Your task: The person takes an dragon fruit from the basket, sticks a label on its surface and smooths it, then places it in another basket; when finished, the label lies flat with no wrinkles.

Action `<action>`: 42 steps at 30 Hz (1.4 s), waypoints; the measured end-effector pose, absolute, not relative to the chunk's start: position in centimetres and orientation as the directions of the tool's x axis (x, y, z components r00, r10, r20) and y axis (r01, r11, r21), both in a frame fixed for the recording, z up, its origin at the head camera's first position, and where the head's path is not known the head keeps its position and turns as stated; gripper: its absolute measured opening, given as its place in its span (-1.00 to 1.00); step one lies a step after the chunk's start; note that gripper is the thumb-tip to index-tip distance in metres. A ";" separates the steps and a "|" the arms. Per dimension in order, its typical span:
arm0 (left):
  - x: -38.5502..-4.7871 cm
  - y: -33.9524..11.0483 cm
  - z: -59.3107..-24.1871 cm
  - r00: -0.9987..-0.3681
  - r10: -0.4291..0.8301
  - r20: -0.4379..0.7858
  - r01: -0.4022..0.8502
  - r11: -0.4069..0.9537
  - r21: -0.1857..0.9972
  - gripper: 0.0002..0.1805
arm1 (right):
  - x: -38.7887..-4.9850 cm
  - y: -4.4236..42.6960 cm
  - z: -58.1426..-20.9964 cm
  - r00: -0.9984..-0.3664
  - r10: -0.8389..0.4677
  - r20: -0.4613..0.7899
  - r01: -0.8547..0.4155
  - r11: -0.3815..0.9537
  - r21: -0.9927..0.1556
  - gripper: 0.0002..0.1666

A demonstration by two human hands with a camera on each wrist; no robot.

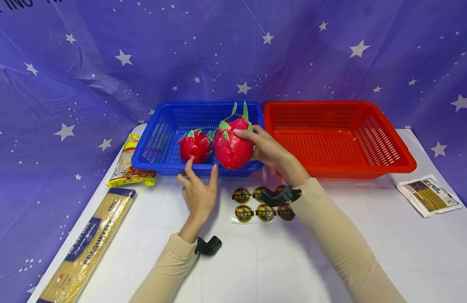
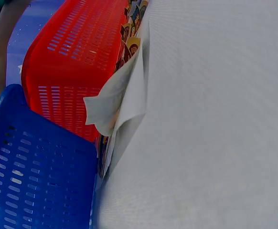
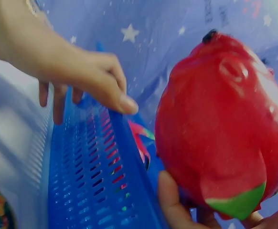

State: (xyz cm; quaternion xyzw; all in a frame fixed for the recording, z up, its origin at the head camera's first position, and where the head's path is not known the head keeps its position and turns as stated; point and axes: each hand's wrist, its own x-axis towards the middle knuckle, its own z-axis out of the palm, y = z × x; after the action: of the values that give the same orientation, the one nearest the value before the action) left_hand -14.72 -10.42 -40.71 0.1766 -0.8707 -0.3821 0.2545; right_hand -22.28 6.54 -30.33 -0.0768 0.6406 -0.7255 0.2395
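Observation:
My right hand (image 1: pixel 270 148) grips a large red dragon fruit (image 1: pixel 234 148) with green leaf tips, over the right part of the blue basket (image 1: pixel 152 165). In the right wrist view, the fruit fills the right side, with some fingers (image 3: pixel 170 198) under it. A smaller dragon fruit (image 1: pixel 195 147) sits inside the blue basket. My left hand (image 1: pixel 199 194) is at the basket's front edge, fingers spread and nothing in its grasp. Stickers (image 1: pixel 244 213), round and black-gold, lie on a sheet below the basket, partly hidden by the right wrist.
A red basket (image 1: pixel 411 166) stands to the right of the blue one. At left are a yellow-trimmed food packet (image 1: pixel 131 166) and a spaghetti pack (image 1: pixel 91 244). A white-and-brown sachet (image 1: pixel 428 195) lies at right. Behind hangs a purple starred cloth (image 1: pixel 294 54).

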 end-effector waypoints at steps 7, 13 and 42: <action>-14.8 -10.5 -40.8 -0.797 -0.503 0.335 -0.105 0.662 0.742 -0.18 | -17.4 9.9 -29.9 -0.848 -0.506 -0.157 0.191 -0.016 -0.981 -0.46; -14.7 -10.4 -41.0 -0.789 -0.507 0.345 -0.105 0.666 0.739 -0.18 | -12.4 11.7 -31.2 -0.851 -0.485 -0.203 0.136 0.169 -0.976 -0.33; -14.7 -10.6 -41.0 -0.791 -0.501 0.352 -0.097 0.670 0.736 -0.20 | -2.5 12.2 -38.5 -0.901 -0.324 -0.288 0.112 0.466 -0.877 -0.31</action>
State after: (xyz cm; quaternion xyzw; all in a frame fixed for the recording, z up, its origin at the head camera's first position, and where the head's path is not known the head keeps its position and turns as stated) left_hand -14.71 -10.56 -40.99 0.1715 -0.8717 -0.3682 0.2741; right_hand -2.53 12.20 -38.48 -0.0639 0.8293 -0.5126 0.2130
